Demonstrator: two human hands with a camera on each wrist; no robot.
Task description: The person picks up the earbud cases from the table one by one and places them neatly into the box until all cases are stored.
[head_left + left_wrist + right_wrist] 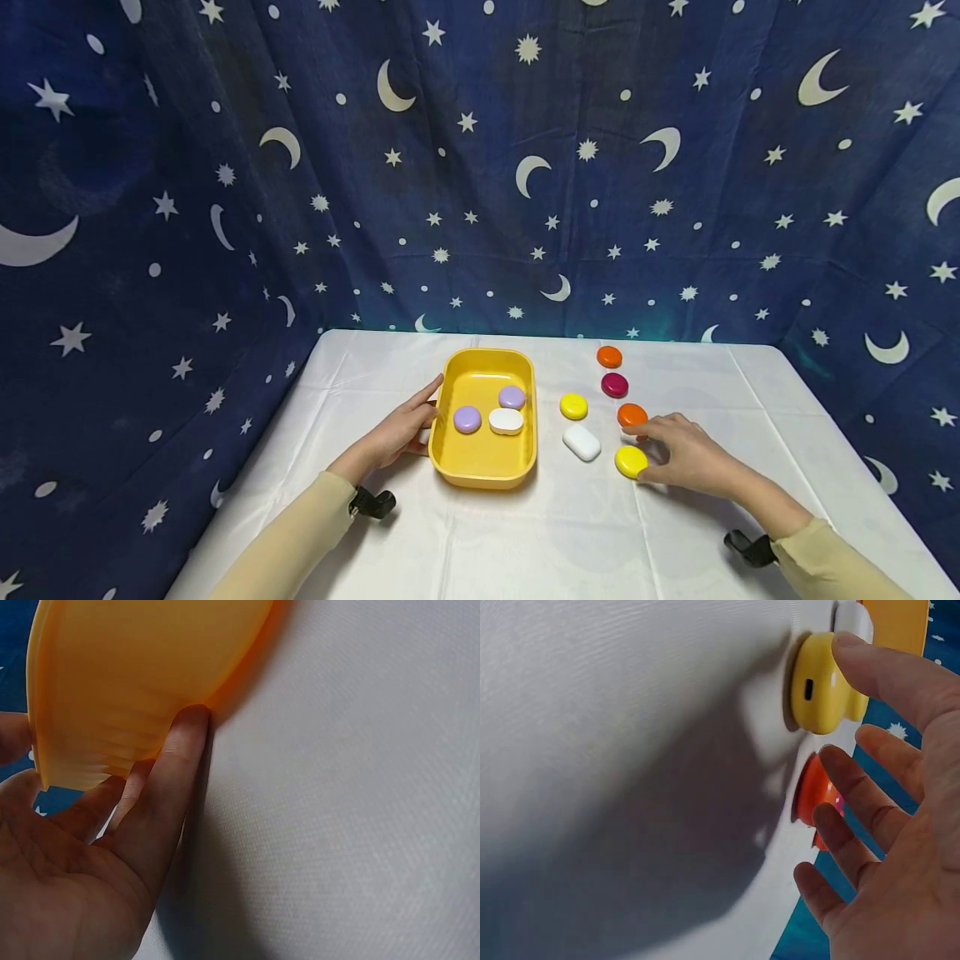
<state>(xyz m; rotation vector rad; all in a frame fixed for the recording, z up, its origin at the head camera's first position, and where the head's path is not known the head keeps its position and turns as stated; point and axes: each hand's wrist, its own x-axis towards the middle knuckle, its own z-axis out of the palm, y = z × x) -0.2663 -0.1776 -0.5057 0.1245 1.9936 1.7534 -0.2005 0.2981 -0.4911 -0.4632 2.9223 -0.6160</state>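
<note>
My left hand [401, 429] rests against the outer left side of a yellow rectangular tub [482, 481], with extended fingers [169, 761] touching its wall. Inside the tub lie two lilac round pieces, one [467, 419] at left and one [512, 397] farther back, and a white oblong piece [506, 422]. My right hand [690, 454] reaches over a glossy yellow round case [631, 461] with its fingers spread. The thumb tip overlaps this case, which shows a small dark slot in the right wrist view. Just beyond, an orange round piece [632, 415] sits by the index fingertip.
Between tub and right hand lie a white rounded case [582, 442] and another yellow round piece [573, 406]. Farther back are a crimson piece [614, 385] and an orange one [609, 357]. A star-patterned dark blue curtain [480, 183] borders the white table [525, 542].
</note>
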